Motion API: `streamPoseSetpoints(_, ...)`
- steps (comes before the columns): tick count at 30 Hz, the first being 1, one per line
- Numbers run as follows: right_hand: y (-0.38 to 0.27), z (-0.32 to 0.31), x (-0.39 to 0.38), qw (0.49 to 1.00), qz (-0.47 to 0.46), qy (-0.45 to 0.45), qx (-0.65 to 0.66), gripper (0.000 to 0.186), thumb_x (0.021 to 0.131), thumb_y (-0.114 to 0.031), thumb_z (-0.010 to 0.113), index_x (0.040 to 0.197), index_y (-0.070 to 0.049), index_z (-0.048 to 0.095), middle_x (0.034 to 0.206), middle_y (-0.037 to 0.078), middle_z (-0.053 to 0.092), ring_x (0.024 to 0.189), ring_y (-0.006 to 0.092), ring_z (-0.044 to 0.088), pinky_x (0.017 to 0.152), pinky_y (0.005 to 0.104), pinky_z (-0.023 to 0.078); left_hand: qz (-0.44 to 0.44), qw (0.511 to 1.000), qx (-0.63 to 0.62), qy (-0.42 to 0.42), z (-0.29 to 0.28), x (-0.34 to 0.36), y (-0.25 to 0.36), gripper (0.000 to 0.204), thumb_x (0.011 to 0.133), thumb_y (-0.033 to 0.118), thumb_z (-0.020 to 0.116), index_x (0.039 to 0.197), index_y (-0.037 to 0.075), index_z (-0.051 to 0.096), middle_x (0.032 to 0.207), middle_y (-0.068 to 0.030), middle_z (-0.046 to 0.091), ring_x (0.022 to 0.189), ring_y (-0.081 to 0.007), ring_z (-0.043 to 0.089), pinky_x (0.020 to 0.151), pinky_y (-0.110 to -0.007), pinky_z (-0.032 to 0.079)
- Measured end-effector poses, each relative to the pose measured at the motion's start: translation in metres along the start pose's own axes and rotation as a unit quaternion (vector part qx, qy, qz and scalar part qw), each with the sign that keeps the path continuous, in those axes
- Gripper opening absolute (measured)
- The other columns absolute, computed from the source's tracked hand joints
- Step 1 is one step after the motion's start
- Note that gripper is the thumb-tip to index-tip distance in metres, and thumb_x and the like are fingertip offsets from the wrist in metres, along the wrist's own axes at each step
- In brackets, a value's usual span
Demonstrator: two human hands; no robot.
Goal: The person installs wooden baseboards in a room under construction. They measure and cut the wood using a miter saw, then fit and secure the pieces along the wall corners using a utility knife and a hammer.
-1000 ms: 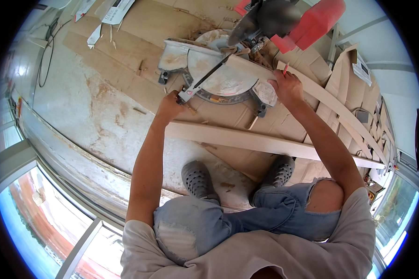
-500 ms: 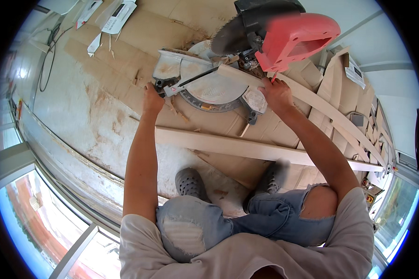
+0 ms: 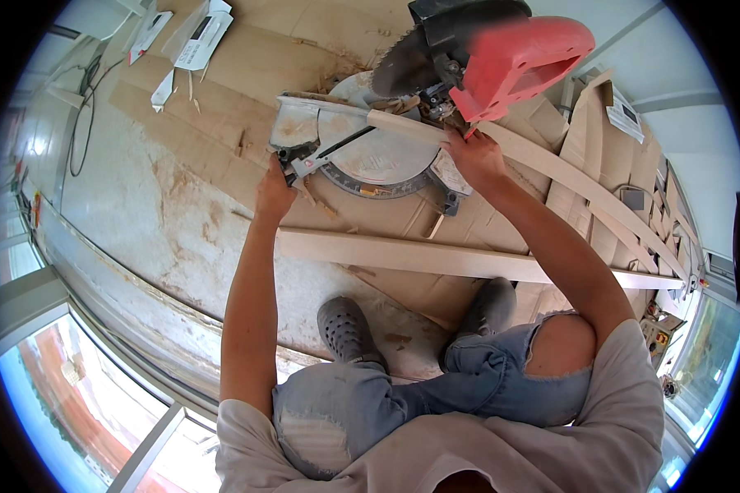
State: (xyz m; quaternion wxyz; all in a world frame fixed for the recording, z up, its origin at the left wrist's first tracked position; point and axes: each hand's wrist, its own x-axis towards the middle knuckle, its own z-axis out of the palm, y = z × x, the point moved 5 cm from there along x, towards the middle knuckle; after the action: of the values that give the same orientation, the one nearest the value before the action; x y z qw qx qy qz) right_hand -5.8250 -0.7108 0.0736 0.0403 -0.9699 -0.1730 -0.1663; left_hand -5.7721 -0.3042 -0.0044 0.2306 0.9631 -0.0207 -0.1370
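Note:
A mitre saw with a pale round turntable (image 3: 380, 158) stands on the floor ahead of me. Its toothed blade (image 3: 400, 67) is raised, below a red handle (image 3: 522, 62). My left hand (image 3: 275, 191) is closed round the black knob (image 3: 293, 154) at the end of the turntable's arm. My right hand (image 3: 478, 160) grips a long, light wooden strip (image 3: 543, 164), which lies across the saw's table and runs off to the right. The strip's left end rests over the turntable, in front of the blade. My right fingertips are partly hidden under the red handle.
Another long plank (image 3: 411, 253) lies on the floor between my shoes and the saw. Offcuts (image 3: 664, 209) are heaped at the far right. Cardboard sheets (image 3: 214, 115) cover part of the floor, with wood scraps on them. A dark cable (image 3: 86, 115) lies at the left.
The wooden strip has slid a little to the left across the saw table, my right hand moving with it. My left hand sits slightly lower at the knob. The blade stays raised.

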Motion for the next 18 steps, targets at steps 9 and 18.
streamPoseSetpoints(9,0.001,0.003,-0.003,0.997,0.07,-0.037,0.024,0.037,0.089,-0.026,0.071,0.119,-0.006,0.061,0.091,0.014,0.068,0.083,0.0307,0.069,0.071,0.0436,0.058,0.065,0.995,-0.075,-0.016,-0.016,-0.015,-0.019,0.079,0.081,0.01,0.072,0.152,0.002,0.037,0.129,-0.025,0.059,0.115,-0.0414,0.061,0.097,-0.047,0.05)
streamPoseSetpoints(18,-0.002,0.001,-0.003,0.986,0.134,-0.095,0.028,0.032,0.091,-0.026,0.069,0.114,-0.006,0.06,0.086,0.016,0.067,0.086,0.0334,0.068,0.073,0.0466,0.057,0.18,0.949,-0.125,0.226,-0.248,-0.053,0.15,0.039,0.1,0.012,0.062,0.139,0.005,0.058,0.121,-0.0082,0.069,0.108,-0.0159,0.065,0.098,-0.031,0.049)
